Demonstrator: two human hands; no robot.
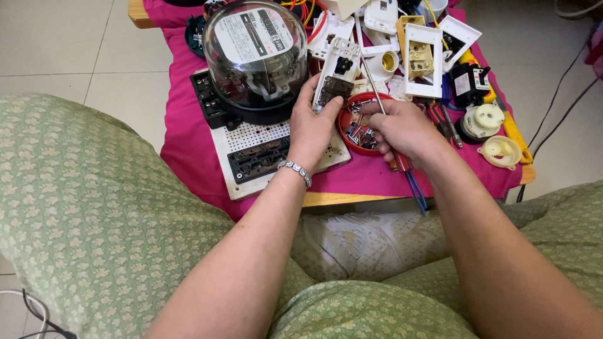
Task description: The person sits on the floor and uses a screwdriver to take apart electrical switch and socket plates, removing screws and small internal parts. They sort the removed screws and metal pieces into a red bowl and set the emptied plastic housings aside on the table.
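My left hand (312, 122) grips a white switch plate (335, 74), held upright over the board with its back parts showing. My right hand (402, 129) is closed round a screwdriver (373, 80); the red handle sticks out below my palm and the metal shaft points up toward the plate's right side. A red round dish (359, 129) of small metal screws and clips sits right under both hands. An electricity meter (257, 53) with a clear dome stands on a white perforated board (254, 147), just left of my left hand.
A pink cloth (188, 138) covers a low wooden table. Several white switch frames (422, 59), a black breaker (468, 83), round white lamp holders (483, 119) and coloured wires crowd its far right. My knees in green patterned fabric fill the foreground. Floor tiles lie on the left.
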